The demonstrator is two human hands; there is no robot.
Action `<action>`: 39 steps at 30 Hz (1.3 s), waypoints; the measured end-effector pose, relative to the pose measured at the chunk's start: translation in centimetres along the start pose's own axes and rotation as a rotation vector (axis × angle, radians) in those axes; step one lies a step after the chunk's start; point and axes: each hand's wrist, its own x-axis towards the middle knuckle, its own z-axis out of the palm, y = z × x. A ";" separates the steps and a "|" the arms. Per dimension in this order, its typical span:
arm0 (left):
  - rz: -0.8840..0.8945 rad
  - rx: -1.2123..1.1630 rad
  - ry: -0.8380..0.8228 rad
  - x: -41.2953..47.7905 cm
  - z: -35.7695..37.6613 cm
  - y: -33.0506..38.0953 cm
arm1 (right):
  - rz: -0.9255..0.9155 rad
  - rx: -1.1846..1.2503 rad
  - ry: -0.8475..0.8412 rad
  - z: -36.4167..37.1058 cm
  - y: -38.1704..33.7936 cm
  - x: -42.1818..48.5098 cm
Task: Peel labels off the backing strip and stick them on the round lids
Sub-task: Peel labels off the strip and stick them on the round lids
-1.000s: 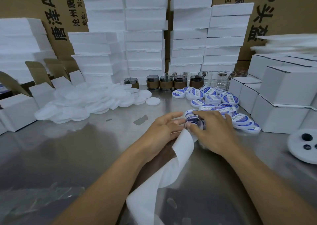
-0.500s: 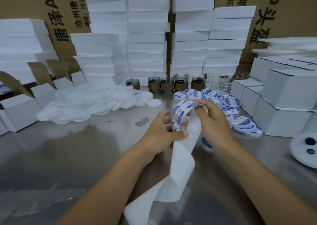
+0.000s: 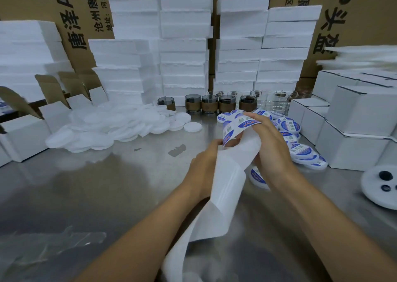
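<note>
Even, soft overhead light fills the scene. The steel desk [image 3: 90, 195] carries hazy pale reflections and faint shadows. Wide-angle bending curves the foam stacks [image 3: 182, 45] and cardboard cartons [image 3: 365, 13] at the edges, and the far right edge is smeared with blur.

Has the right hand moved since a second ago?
Yes. The right hand has lifted from the pile of labelled lids, carrying the label strip up toward the row of dark cups.

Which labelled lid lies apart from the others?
The labelled lid by the wrist of the right hand, nearest the camera; other labelled lids lie heaped beside the white boxes.
</note>
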 end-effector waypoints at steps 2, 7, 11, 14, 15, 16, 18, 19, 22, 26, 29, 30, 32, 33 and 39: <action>0.093 -0.103 -0.005 -0.9 -0.4 -0.4 | -0.023 0.002 -0.033 -0.1 0.0 0.0; 0.087 -0.234 0.060 -1.7 -1.6 -0.8 | -0.035 0.057 -0.093 -0.2 -0.3 -0.1; 0.072 -0.049 0.224 -0.4 -2.7 -1.8 | -0.015 0.010 -0.150 -0.7 -0.9 -0.4; 0.082 0.028 0.258 1.2 -3.5 -2.7 | 0.127 0.003 -0.242 -1.3 -1.2 -0.6; 0.087 0.062 0.267 1.8 -3.8 -3.0 | 0.182 -0.004 -0.286 -1.4 -1.3 -0.6; 0.090 0.095 0.281 2.4 -4.1 -3.2 | 0.231 -0.031 -0.322 -1.5 -1.4 -0.7; 0.102 0.161 0.304 3.4 -4.7 -3.8 | 0.302 -0.123 -0.329 -1.6 -1.1 -0.6; 0.126 0.197 0.308 3.9 -4.9 -4.0 | 0.330 -0.158 -0.318 -1.6 -0.9 -0.5; 0.230 0.321 0.302 4.9 -5.5 -4.3 | 0.452 -0.263 -0.366 -1.9 -0.1 -0.5; 0.237 0.444 0.336 5.2 -6.2 -4.3 | 0.558 -0.438 -0.493 -2.3 0.5 -0.4; 0.172 0.495 0.331 4.8 -6.4 -4.4 | 0.463 -0.573 -0.495 -1.8 0.9 -0.4; 0.157 0.504 0.323 4.6 -6.5 -4.4 | 0.392 -0.621 -0.477 -1.7 1.1 -0.4; 0.141 0.496 0.312 4.2 -6.8 -4.6 | 0.170 -0.815 -0.428 -1.7 1.6 -0.4; 0.136 0.482 0.307 4.0 -7.0 -4.7 | 0.061 -0.919 -0.409 -1.8 1.9 -0.3; 0.119 0.364 0.361 3.1 -8.8 -6.0 | -0.190 -0.938 -0.324 -1.8 3.4 -0.4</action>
